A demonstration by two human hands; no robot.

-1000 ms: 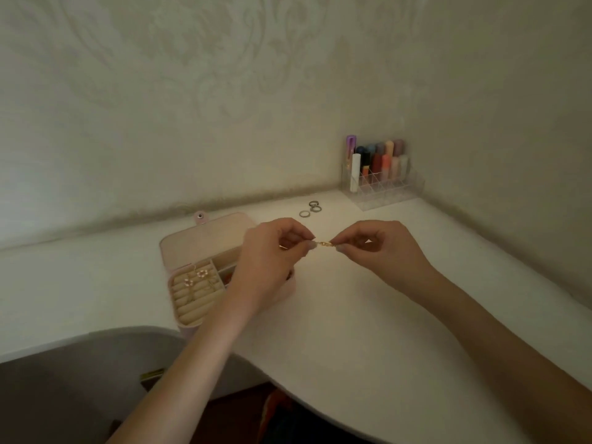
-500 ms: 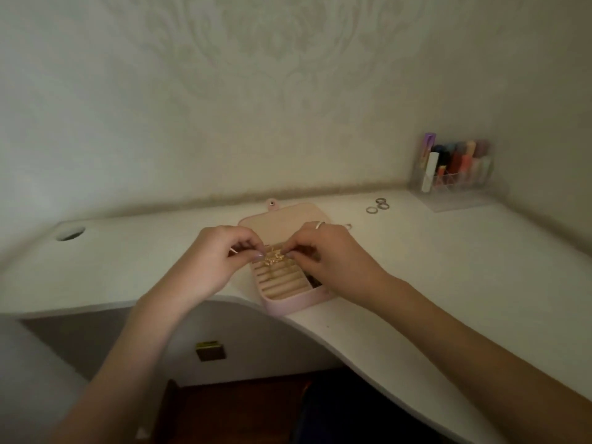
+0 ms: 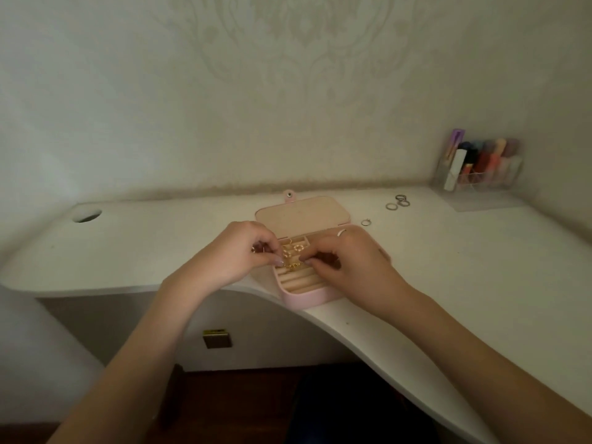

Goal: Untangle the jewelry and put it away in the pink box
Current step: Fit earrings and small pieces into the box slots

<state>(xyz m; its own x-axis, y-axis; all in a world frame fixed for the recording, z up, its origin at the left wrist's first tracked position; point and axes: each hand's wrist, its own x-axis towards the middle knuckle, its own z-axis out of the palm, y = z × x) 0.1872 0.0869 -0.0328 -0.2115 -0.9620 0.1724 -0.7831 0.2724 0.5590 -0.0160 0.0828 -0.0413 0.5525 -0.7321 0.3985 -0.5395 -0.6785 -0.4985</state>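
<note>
The pink box (image 3: 307, 299) lies open at the desk's front edge, its lid (image 3: 301, 214) folded back toward the wall. Its beige ring rolls hold a few gold pieces (image 3: 296, 248). A small gold piece of jewelry (image 3: 293, 266) sits low over the rolls, pinched from both sides. My left hand (image 3: 238, 251) pinches its left end with curled fingers. My right hand (image 3: 347, 261) pinches its right end and covers the box's right half. A ring shows on a finger of my right hand.
Several loose silver rings (image 3: 397, 202) lie on the white desk (image 3: 464, 267) right of the box, one ring (image 3: 366, 222) closer to it. A clear organizer of cosmetics (image 3: 480, 166) stands in the back right corner. A cable hole (image 3: 86, 215) is at far left.
Both hands carried the gold piece from mid-air over the desk to the box, then lowered it onto the ring rolls. The view swung left and now centres on the box.
</note>
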